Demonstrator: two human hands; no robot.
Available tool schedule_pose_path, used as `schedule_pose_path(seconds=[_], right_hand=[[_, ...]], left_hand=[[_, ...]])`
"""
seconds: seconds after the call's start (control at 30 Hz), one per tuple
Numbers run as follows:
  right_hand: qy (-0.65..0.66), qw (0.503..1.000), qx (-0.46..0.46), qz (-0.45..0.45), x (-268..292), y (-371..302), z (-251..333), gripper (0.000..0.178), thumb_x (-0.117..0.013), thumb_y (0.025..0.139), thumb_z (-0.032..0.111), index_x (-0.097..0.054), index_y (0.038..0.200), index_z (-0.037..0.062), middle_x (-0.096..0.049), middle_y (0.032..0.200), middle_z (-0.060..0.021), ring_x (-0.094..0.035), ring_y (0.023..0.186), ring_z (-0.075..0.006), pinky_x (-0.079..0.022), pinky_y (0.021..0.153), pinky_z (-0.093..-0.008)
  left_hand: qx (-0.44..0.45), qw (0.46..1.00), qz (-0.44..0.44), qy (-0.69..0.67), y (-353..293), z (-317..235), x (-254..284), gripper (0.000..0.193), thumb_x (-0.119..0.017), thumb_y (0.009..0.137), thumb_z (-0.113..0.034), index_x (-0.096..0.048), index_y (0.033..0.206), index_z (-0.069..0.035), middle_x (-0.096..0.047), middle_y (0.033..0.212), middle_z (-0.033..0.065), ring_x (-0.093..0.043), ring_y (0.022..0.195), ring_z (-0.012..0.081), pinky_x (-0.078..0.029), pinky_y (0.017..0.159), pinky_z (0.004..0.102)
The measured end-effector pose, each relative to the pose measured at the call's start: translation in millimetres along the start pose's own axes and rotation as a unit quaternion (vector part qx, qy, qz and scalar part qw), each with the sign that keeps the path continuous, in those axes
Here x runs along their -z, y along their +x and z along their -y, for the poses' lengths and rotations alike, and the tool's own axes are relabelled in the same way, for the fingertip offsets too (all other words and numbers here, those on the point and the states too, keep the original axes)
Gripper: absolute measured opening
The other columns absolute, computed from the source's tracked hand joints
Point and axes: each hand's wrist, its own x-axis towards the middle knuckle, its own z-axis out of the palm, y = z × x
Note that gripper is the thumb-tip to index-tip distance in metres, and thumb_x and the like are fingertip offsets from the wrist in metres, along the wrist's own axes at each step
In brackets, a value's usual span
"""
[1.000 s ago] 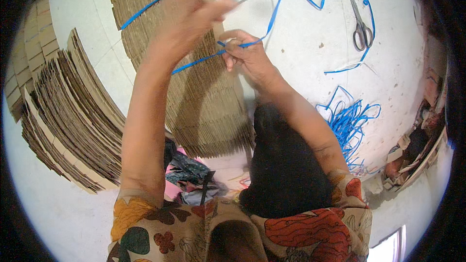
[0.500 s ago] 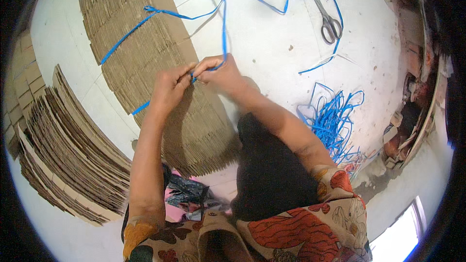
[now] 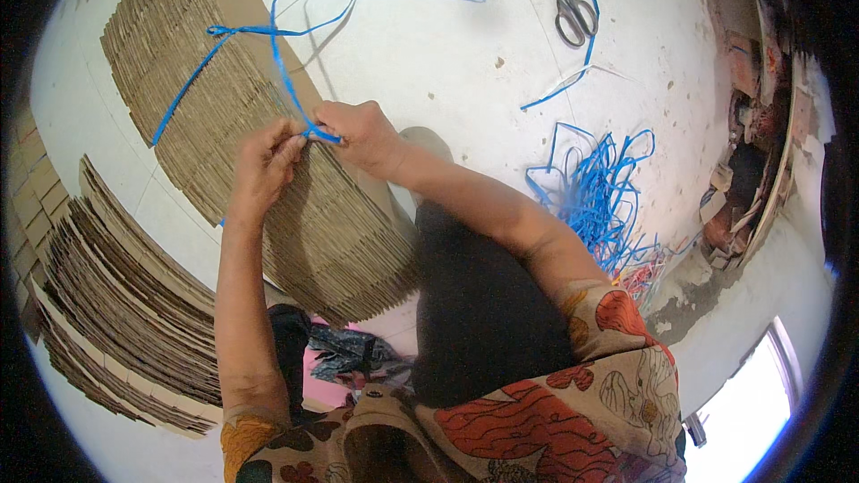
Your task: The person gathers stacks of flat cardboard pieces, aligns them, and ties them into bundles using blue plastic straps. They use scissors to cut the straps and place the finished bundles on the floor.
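A long stack of folded cardboard sheets (image 3: 192,80) lies on the floor in front of me. One blue plastic strap (image 3: 183,98) is knotted round its far part. Above the nearer part, my left hand (image 3: 268,156) pinches a second blue strap (image 3: 288,80) at a crossing or knot. My right hand (image 3: 362,136) is closed on the same strap just beside it, and a short end pokes out beneath its fingers. From between the hands the strap runs up and away across the floor in a loop. My fingers partly hide the crossing.
Black-handled scissors (image 3: 573,18) lie at the far right beside a strip of strap. A tangled heap of blue strap (image 3: 595,197) sits to my right. More cardboard stacks (image 3: 125,304) stand at left. A dark plastic bag (image 3: 349,353) lies close to me.
The strap's loose run has swung to the left, and its crossing between my hands has tightened or shifted. In the picture, stack, scissors and hands all sit farther left.
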Motion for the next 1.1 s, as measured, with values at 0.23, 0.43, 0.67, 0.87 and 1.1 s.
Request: schedule_pose_path(seconds=[0.23, 0.43, 0.67, 0.87, 1.1], right_hand=[[0.36, 0.899, -0.249, 0.026, 9.2, -4.0, -4.6, 0.021, -0.064, 0.078, 0.017, -0.052, 0.065, 0.005, -0.054, 0.062, -0.0045, -0.049, 0.046, -0.0122, -0.037, 0.041, -0.0228], [0.582, 0.686, -0.426, 0.095, 13.4, 0.0, -10.4, 0.026, -0.064, 0.081, 0.023, -0.057, 0.065, 0.0035, -0.051, 0.052, -0.0017, -0.036, 0.035, -0.0056, -0.026, 0.032, -0.0178], [0.472, 0.754, -0.438, 0.129, 34.3, -7.3, -14.9, 0.018, -0.061, 0.081, 0.017, -0.06, 0.085, -0.0008, -0.06, 0.068, -0.0062, -0.053, 0.049, -0.0106, -0.041, 0.04, -0.0203], [-0.241, 0.922, -0.23, -0.196, 167.1, -60.7, -103.7, 0.022, -0.05, 0.076, 0.0, -0.061, 0.095, 0.0017, -0.061, 0.098, -0.013, -0.057, 0.089, -0.0264, -0.044, 0.082, -0.036], [-0.569, 0.762, -0.306, -0.036, 281.7, -61.6, -174.0, 0.024, -0.049, 0.079, 0.002, -0.051, 0.103, 0.0022, -0.058, 0.087, -0.0183, -0.057, 0.086, -0.0353, -0.047, 0.073, -0.0428]], left_hand=[[-0.247, 0.944, -0.04, 0.213, 1.9, 2.9, 0.3, 0.01, -0.059, 0.075, -0.005, -0.05, 0.075, -0.002, -0.049, 0.061, 0.0138, -0.054, 0.056, 0.0294, -0.042, 0.051, 0.0358], [-0.212, 0.948, -0.052, 0.232, -5.2, 1.1, -1.5, 0.011, -0.057, 0.071, -0.003, -0.046, 0.072, -0.002, -0.049, 0.063, 0.0174, -0.053, 0.058, 0.0351, -0.042, 0.053, 0.0395], [-0.199, 0.931, -0.084, 0.295, -15.5, 16.9, 4.1, 0.013, -0.06, 0.071, -0.007, -0.048, 0.076, -0.003, -0.05, 0.064, 0.0171, -0.052, 0.06, 0.0352, -0.042, 0.054, 0.0413], [-0.073, 0.958, -0.129, 0.244, -41.8, 4.4, 4.2, 0.042, -0.067, 0.073, -0.015, -0.052, 0.112, -0.008, -0.058, 0.08, 0.014, -0.057, 0.074, 0.0303, -0.045, 0.065, 0.037], [-0.309, 0.85, -0.098, 0.415, -8.6, -42.3, -22.2, 0.036, -0.061, 0.072, -0.009, -0.053, 0.105, 0.001, -0.058, 0.08, 0.0135, -0.055, 0.085, 0.0275, -0.041, 0.084, 0.0371]])
